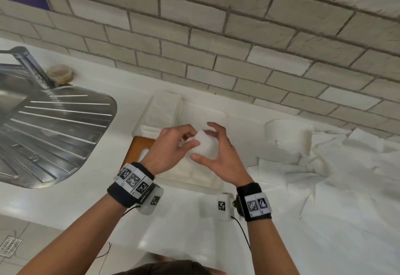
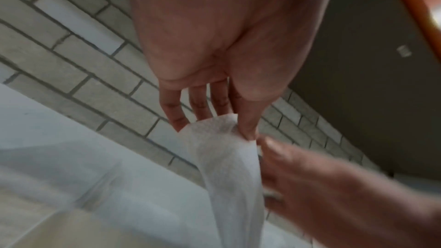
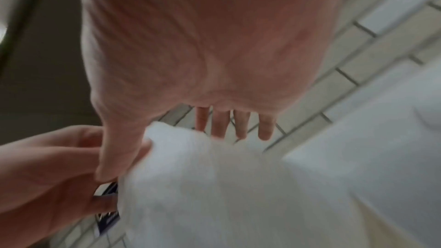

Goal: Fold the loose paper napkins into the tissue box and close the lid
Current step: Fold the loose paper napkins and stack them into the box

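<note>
Watching the feeds from my end: both hands are up over the white counter (image 1: 65,205), working one napkin (image 1: 204,147) between them. My left hand (image 1: 171,151) has the napkin pinched at its top edge, thumb against curled fingers (image 2: 174,112), and the left wrist view shows the sheet hanging down from that pinch. My right hand (image 1: 218,155) is just beside it with the thumb touching the napkin's near edge and the other fingers (image 3: 219,123) spread and mostly straight, so it's more steadying than gripping. The wrist pictures are pretty blurry.

The napkin sits right above the tissue box (image 1: 194,173), which is open on the counter near the brick wall (image 1: 216,36). A wooden board (image 1: 138,147) pokes out from under the box on the left. The loose napkins (image 1: 335,166) are piled in a crumpled heap to the right, with a paper roll (image 1: 285,136) next to them. The steel sink drainer (image 1: 54,127) is off to the left.
</note>
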The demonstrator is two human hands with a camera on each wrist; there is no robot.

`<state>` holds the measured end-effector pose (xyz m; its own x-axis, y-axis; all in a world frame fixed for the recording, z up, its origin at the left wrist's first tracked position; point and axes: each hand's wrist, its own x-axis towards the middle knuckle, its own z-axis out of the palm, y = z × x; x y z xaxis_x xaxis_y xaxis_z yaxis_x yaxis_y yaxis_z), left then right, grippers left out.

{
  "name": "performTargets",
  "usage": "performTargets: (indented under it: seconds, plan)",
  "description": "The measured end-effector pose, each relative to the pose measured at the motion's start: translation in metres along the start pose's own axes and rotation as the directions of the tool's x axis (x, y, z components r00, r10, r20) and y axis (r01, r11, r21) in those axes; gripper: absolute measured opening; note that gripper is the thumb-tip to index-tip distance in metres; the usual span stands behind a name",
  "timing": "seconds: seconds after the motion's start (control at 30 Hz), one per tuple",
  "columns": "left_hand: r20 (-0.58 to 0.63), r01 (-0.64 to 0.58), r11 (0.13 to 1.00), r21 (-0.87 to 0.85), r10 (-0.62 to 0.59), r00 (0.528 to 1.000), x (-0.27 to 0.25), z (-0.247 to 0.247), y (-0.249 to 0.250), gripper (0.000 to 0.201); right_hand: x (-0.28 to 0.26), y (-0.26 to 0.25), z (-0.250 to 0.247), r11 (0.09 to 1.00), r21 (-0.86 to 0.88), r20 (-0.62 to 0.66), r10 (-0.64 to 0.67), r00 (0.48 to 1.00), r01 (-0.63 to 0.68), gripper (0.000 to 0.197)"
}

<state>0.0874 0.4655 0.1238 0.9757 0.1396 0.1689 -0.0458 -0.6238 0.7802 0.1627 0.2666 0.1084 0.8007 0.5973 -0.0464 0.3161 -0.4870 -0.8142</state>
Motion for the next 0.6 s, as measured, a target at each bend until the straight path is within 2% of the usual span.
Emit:
performTargets:
  seconds: [0.07,0.13,0.23,0.3,0.37,0.43,0.5,0.6]
  plan:
    - [-0.073,-0.022,0.999,-0.035,0.020,0.997,0.000,-0.011,0.009,0.014,0.005,0.006,-0.006,0.998,0.014,0.039,0.058,0.998,-0.059,0.086]
    - [-0.124,-0.007,1.000,-0.028,0.004,0.992,-0.003,-0.020,0.010,0.012,0.006,0.019,-0.018,0.997,0.009,0.000,0.072,0.997,-0.072,0.066]
    - [-0.070,0.122,0.987,-0.108,-0.129,0.989,-0.013,-0.019,-0.009,0.014,-0.003,0.038,-0.023,0.976,0.190,-0.051,0.121,0.991,-0.109,0.044]
    - [0.010,0.223,0.948,-0.228,-0.227,0.974,-0.019,-0.008,-0.021,0.019,-0.009,0.049,-0.015,0.966,0.209,-0.088,0.176,0.980,-0.155,0.047]
    - [0.042,0.302,0.913,-0.274,-0.303,0.952,-0.023,0.007,-0.029,0.020,-0.014,0.058,-0.003,0.969,0.149,-0.148,0.219,0.965,-0.197,0.057]
    - [0.008,0.344,0.919,-0.194,-0.350,0.937,-0.027,0.022,-0.041,0.023,-0.020,0.060,0.010,0.966,0.118,-0.218,0.251,0.943,-0.229,0.064]
    - [-0.008,0.350,0.929,-0.119,-0.353,0.935,-0.030,0.035,-0.058,0.037,-0.027,0.056,0.022,0.960,0.087,-0.280,0.278,0.919,-0.264,0.068]
    - [-0.029,0.315,0.949,-0.017,-0.315,0.949,-0.031,0.049,-0.073,0.053,-0.032,0.054,0.045,0.964,-0.063,-0.305,0.227,0.925,-0.258,0.072]
